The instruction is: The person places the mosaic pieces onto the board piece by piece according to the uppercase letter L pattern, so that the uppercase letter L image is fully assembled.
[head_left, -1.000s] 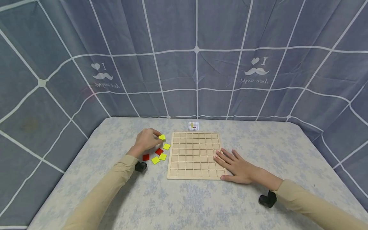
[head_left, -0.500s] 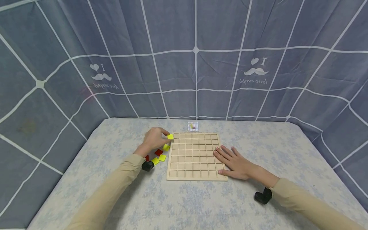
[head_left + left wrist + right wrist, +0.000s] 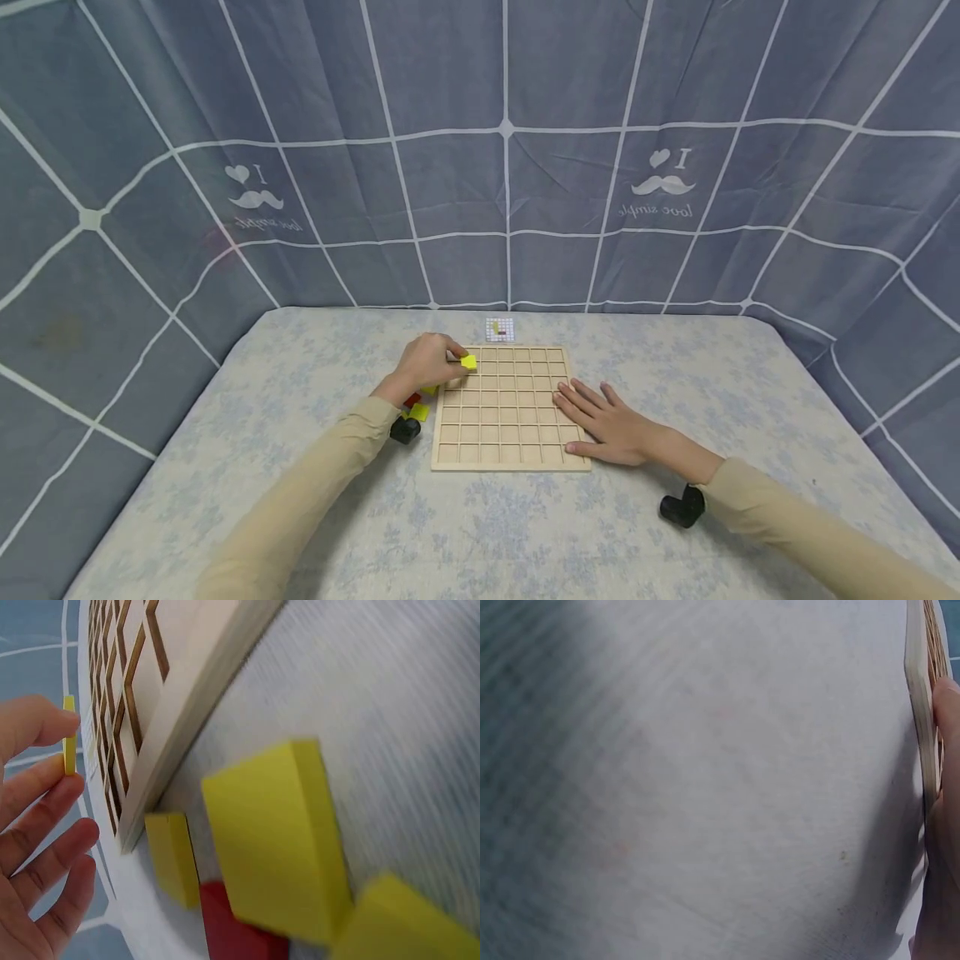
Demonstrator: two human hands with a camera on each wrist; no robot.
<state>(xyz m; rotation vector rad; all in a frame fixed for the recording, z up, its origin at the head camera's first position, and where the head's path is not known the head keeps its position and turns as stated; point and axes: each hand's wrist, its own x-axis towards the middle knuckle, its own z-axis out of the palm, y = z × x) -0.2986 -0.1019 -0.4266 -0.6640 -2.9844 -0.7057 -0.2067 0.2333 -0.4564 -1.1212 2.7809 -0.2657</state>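
Head view: yellow square tile [image 3: 468,362] pinched by left hand [image 3: 426,365] at 11 o'clock of pale wooden grid board [image 3: 498,417]; 3 o'clock edge touched by spread right hand [image 3: 613,431]. No seated tiles seen; loose yellow tiles [image 3: 262,840], red square tile [image 3: 238,930] left at 9 o'clock.

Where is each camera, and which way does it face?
Head: worn on the head, facing forward, down at the board; left hand, right hand, sleeves show.
Left wrist: worn there, facing loose tiles and board; pinching fingers show.
Right wrist: worn there, facing mostly tablecloth; hand partly shows.
Head and left-wrist views share the pinched yellow tile.
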